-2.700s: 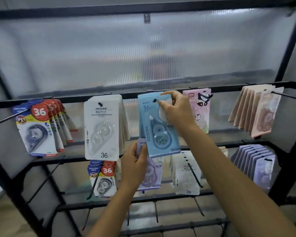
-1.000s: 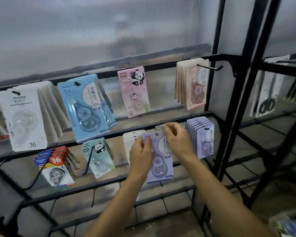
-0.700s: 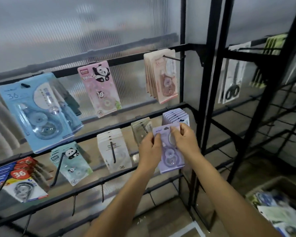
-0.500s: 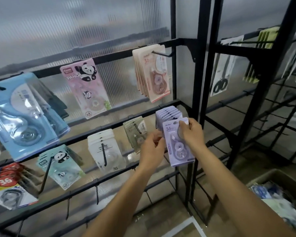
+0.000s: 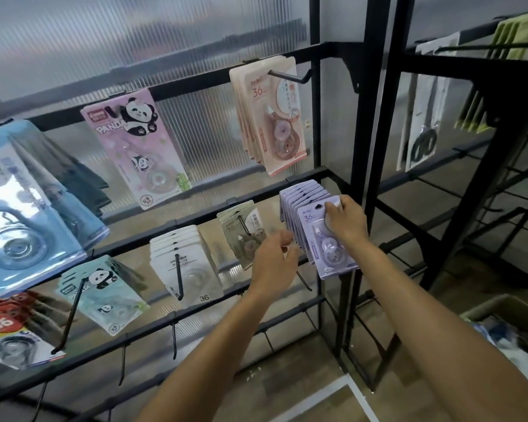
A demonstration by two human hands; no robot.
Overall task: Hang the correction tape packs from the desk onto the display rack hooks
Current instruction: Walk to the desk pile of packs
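My right hand [image 5: 346,222] grips the top of a lilac correction tape pack [image 5: 326,245], held at the front of a row of several lilac packs [image 5: 299,197] on a hook of the black display rack [image 5: 314,175]. Whether its hole sits on the hook is hidden by my fingers. My left hand [image 5: 273,258] hovers just left of the pack, fingers loosely curled and blurred, holding nothing.
Other hooks carry peach packs [image 5: 272,117], a pink panda pack [image 5: 137,147], blue packs [image 5: 28,208], white packs [image 5: 186,263], olive packs [image 5: 241,226], mint panda packs [image 5: 104,293] and red-labelled packs [image 5: 6,333]. A second rack with scissors [image 5: 424,117] stands right. A box [image 5: 512,327] sits lower right.
Both hands carried the lilac pack right from the rack's middle to the lilac row. My left hand has let go of it and drawn back left; the view turned right.
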